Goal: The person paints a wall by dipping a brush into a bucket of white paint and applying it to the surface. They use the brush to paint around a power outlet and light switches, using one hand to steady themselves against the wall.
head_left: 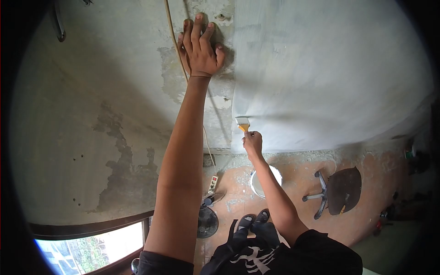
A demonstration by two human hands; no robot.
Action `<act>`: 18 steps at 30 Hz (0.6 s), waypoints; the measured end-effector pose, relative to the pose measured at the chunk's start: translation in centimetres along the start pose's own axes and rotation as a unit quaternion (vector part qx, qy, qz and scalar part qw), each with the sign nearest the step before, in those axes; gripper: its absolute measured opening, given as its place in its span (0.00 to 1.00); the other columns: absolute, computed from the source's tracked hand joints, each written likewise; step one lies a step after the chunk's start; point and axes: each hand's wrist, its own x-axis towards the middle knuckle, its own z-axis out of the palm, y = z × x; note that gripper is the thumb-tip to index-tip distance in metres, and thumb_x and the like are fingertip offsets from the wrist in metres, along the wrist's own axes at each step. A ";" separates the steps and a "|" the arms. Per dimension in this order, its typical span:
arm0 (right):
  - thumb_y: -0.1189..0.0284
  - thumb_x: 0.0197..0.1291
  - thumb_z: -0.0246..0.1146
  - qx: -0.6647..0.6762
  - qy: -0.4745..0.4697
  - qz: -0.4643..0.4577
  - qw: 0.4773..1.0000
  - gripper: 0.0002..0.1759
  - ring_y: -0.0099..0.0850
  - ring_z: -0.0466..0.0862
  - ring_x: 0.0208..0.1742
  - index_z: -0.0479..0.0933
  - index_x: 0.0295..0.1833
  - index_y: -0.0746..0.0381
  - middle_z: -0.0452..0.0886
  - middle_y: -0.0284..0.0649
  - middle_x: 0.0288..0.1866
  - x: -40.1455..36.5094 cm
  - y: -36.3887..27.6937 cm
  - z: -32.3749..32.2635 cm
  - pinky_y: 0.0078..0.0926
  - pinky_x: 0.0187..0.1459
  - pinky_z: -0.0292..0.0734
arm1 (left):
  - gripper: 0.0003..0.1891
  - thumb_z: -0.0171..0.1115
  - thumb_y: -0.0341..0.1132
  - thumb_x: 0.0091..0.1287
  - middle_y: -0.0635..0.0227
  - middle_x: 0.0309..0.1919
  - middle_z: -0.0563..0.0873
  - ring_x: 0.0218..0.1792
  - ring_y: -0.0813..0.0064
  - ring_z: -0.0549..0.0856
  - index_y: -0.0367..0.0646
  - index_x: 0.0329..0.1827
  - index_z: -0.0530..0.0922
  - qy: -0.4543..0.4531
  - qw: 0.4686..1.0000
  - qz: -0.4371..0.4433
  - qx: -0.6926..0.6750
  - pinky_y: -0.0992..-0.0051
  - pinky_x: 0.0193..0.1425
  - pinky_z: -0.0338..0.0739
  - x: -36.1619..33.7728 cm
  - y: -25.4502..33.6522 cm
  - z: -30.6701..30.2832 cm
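Observation:
High on the wall, my left hand (200,52) presses with its fingers spread on bare, patchy plaster, next to a hanging cable (171,27). My right hand (253,143) is lower down, closed around the handle of a paintbrush (243,123). The brush has a yellow handle, and its whitish bristles touch the wall near the left edge of the painted part. Right of that edge the painted wall (321,68) looks smooth and pale grey-white. Below my right hand a white bucket (253,184) stands on the floor, partly hidden by my forearm.
A swivel chair (344,190) stands on the floor at the right. A power strip (213,184) hangs or lies near the wall base, with a dark round object (207,223) below it. A window (96,250) opens at lower left. A metal hook (57,23) is at upper left.

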 end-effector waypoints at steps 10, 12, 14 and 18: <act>0.72 0.64 0.56 0.078 -0.040 -0.087 0.992 0.10 0.17 0.69 0.17 0.71 0.38 0.70 0.74 0.34 0.21 -5.0 -9.2 -2.4 0.17 0.18 0.61 | 0.24 0.44 0.47 0.63 0.63 0.69 0.66 0.69 0.56 0.62 0.49 0.60 0.69 -0.003 1.000 -0.005 -0.006 0.57 0.69 0.47 -0.1 -0.1 0.0; 0.72 0.65 0.56 0.067 -0.036 -0.110 0.991 0.09 0.15 0.66 0.16 0.71 0.38 0.69 0.72 0.33 0.20 -5.9 -9.6 -3.3 0.15 0.16 0.58 | 0.24 0.43 0.48 0.64 0.64 0.69 0.66 0.69 0.57 0.63 0.50 0.60 0.69 0.000 1.000 -0.005 -0.010 0.57 0.69 0.47 -0.1 -0.1 0.0; 0.72 0.65 0.57 0.072 -0.026 -0.143 0.987 0.08 0.13 0.62 0.15 0.71 0.38 0.68 0.69 0.30 0.18 -7.1 -9.9 -4.4 0.12 0.15 0.53 | 0.23 0.43 0.48 0.64 0.64 0.68 0.66 0.69 0.57 0.63 0.50 0.60 0.69 0.003 1.000 -0.005 -0.010 0.57 0.69 0.48 -0.2 -0.2 0.3; 0.70 0.67 0.56 0.135 -0.039 -0.196 0.970 0.08 0.12 0.61 0.15 0.69 0.37 0.63 0.68 0.28 0.18 -7.4 -9.6 -4.7 0.11 0.15 0.53 | 0.23 0.43 0.49 0.64 0.63 0.68 0.66 0.68 0.57 0.64 0.50 0.59 0.70 -0.005 1.000 -0.010 -0.002 0.57 0.68 0.49 -0.3 -0.2 -0.2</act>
